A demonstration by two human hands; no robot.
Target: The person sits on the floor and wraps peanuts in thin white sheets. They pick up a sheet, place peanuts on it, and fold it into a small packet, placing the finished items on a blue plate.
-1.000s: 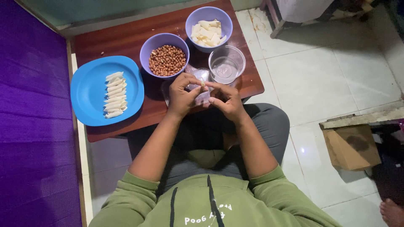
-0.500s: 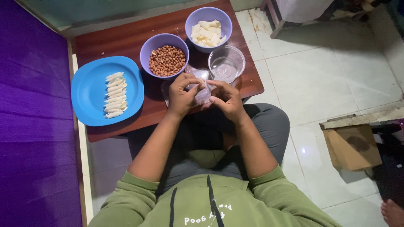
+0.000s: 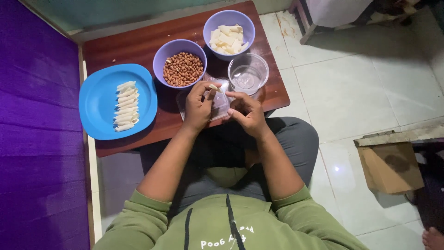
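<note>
Where the purple wall borders the frame on the left, the low wooden desk begins, and the first item on it is a blue plate carrying a column of pale rolled pieces, each lying crosswise and stacked one beside the next. Next along stands a purple bowl of peanuts, just beyond the left hand. That hand is curled, fingers bent inward and closed on a small pale wrapper piece, which sits at the near edge of the desk between the two hands. The piece lies immediately right of the left hand's fingers and immediately left of the right hand, so both are equally near; its long axis cannot be told, as the hands cover most of it. A flat clear tray appears to lie beneath the hands (only its edge shows). The right hand is likewise curled, thumb and forefinger pinched narrow on the same piece. Both forearms run up from the green sleeves, elbows wide, wrists converging. Beyond the right hand stands an empty clear glass bowl, and behind it a second purple bowl of pale flat pieces. Right of the desk is white tiled floor with a cardboard box.
</note>
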